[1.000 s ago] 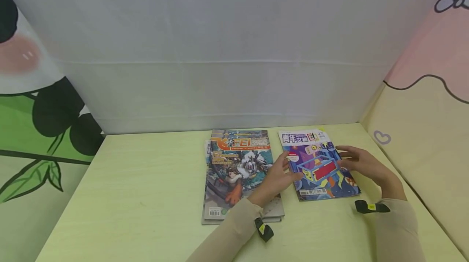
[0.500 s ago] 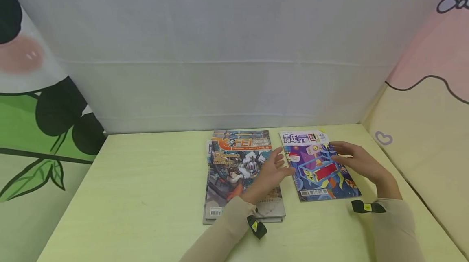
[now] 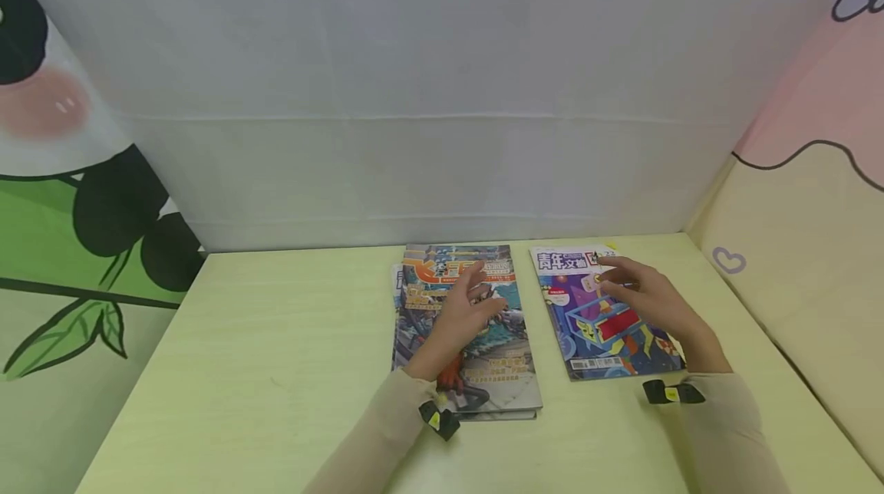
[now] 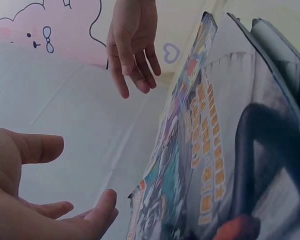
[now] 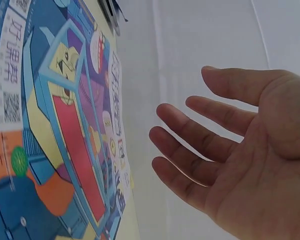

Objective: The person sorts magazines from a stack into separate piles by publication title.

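Note:
Near the middle of the table lies a stack of magazines (image 3: 507, 371), the top one with a grey and teal comic-style cover. Over that cover hovers my left hand (image 3: 459, 321), its fingers loosely bent and nothing in them. To the right lies a purple and blue magazine (image 3: 594, 363) with a white title band. Above its right side is my right hand (image 3: 649, 298); the right wrist view shows the fingers (image 5: 190, 155) relaxed and apart from the cover (image 5: 75, 150). In the left wrist view, a gap separates the left hand (image 4: 50, 200) from the stack's cover (image 4: 205, 150).
The pale yellow-green table (image 3: 276, 356) ends at a white cloth backdrop (image 3: 442, 95). A printed panel (image 3: 808, 264) stands along the right edge and another one (image 3: 55, 233) along the left.
Both hands have moved left and lifted away from the purple magazine. The left hand has come from that magazine's left edge to above the stack. The magazines stay in place.

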Tool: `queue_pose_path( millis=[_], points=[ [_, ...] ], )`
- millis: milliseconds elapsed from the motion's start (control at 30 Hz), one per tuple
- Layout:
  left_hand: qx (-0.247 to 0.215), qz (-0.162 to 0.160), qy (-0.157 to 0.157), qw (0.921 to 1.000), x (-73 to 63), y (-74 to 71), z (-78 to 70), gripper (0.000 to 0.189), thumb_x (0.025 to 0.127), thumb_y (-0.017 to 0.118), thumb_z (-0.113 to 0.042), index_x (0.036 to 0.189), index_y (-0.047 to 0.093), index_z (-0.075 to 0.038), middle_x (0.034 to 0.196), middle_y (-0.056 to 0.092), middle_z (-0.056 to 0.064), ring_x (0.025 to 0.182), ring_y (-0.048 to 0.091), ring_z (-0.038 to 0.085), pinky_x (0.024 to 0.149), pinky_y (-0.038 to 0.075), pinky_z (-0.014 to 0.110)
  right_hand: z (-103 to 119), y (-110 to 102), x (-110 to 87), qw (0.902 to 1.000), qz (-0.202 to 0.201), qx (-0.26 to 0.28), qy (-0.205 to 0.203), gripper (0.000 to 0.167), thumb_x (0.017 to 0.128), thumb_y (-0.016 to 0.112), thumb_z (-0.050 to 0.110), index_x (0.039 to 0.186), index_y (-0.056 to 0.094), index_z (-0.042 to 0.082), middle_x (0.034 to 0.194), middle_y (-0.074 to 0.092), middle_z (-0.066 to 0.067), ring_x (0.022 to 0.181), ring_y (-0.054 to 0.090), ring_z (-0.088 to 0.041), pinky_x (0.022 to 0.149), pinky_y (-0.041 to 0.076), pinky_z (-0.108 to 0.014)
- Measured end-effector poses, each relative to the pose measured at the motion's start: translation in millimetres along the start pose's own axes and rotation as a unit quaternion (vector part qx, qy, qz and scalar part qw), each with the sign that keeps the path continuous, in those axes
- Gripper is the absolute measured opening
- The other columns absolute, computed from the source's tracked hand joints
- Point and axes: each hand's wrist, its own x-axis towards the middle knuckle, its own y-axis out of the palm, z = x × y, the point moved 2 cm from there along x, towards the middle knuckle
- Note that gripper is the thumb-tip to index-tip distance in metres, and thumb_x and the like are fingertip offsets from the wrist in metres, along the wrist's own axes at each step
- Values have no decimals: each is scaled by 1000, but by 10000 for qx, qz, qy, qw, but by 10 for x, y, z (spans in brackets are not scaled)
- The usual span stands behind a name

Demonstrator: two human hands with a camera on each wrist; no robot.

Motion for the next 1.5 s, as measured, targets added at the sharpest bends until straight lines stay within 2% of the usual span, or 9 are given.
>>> queue_pose_path(
  millis=[233, 500, 567, 667, 800, 933, 1133, 1333, 1500],
  points=[
    [311, -432, 223, 9983, -79, -377, -28, 78, 109, 72, -17, 175, 31, -11, 174, 40, 22, 158, 43, 43, 121, 45, 66, 116, 119, 48, 9997, -201, 121, -77, 49, 113, 66, 11, 159, 55, -2, 126, 75, -26, 112, 75, -43, 84, 64, -26],
    [374, -789, 386, 9954, -205, -716, -78, 81, 108, 72, -12, 175, 28, -5, 173, 38, 27, 159, 40, 49, 122, 44, 67, 229, 224, 64, 9985, -480, 221, 113, 46, 113, 66, 14, 155, 58, -2, 121, 72, -24, 109, 72, -46, 76, 69, -38],
    [434, -859, 411, 9945, -228, -783, -77, 81, 108, 72, -12, 175, 28, -5, 174, 38, 26, 159, 40, 48, 122, 44, 67, 271, 242, 57, 9980, -536, 276, 195, 45, 114, 65, 15, 155, 58, -2, 122, 71, -24, 109, 71, -46, 74, 69, -37],
    [445, -959, 373, 9937, -252, -871, -70, 82, 107, 73, -11, 175, 28, -7, 174, 39, 25, 158, 42, 47, 122, 44, 66, 338, 273, 54, 9971, -651, 256, 312, 43, 114, 65, 17, 154, 60, 2, 122, 71, -22, 110, 71, -44, 78, 64, -28],
    [373, -1073, 258, 9932, -283, -982, -64, 83, 106, 74, -9, 175, 28, -6, 173, 40, 25, 156, 44, 46, 122, 45, 65, 398, 326, 65, 9961, -786, 209, 354, 43, 113, 66, 18, 154, 62, 5, 120, 73, -19, 110, 72, -39, 85, 57, -20],
    [414, -1253, 191, 9911, -313, -1083, -71, 82, 105, 75, -7, 174, 30, -4, 171, 43, 26, 155, 46, 47, 121, 46, 64, 442, 385, 76, 9954, -862, 328, 272, 43, 113, 67, 16, 154, 61, 4, 122, 74, -22, 112, 74, -38, 88, 58, -22],
    [476, -1385, 105, 9892, -360, -1172, -76, 81, 105, 73, -6, 174, 30, -4, 170, 44, 25, 155, 46, 46, 123, 45, 64, 516, 481, 79, 9938, -887, 598, 317, 43, 113, 68, 17, 154, 60, 4, 120, 74, -22, 109, 70, -44, 75, 64, -32],
    [546, -1321, 51, 9897, -384, -1234, -44, 78, 107, 70, -4, 174, 30, -4, 169, 45, 25, 154, 47, 46, 122, 45, 64, 576, 595, 83, 9939, -863, 665, 196, 42, 112, 68, 12, 152, 62, 2, 117, 76, -20, 106, 74, -41, 79, 58, -27],
    [743, -1341, 15, 9882, -388, -1280, -26, 77, 107, 69, -3, 173, 32, -4, 165, 49, 26, 150, 51, 46, 119, 49, 63, 610, 690, 91, 9930, -819, 834, 157, 41, 112, 67, 9, 151, 62, -1, 113, 75, -19, 101, 73, -39, 75, 55, -26]
  ],
)
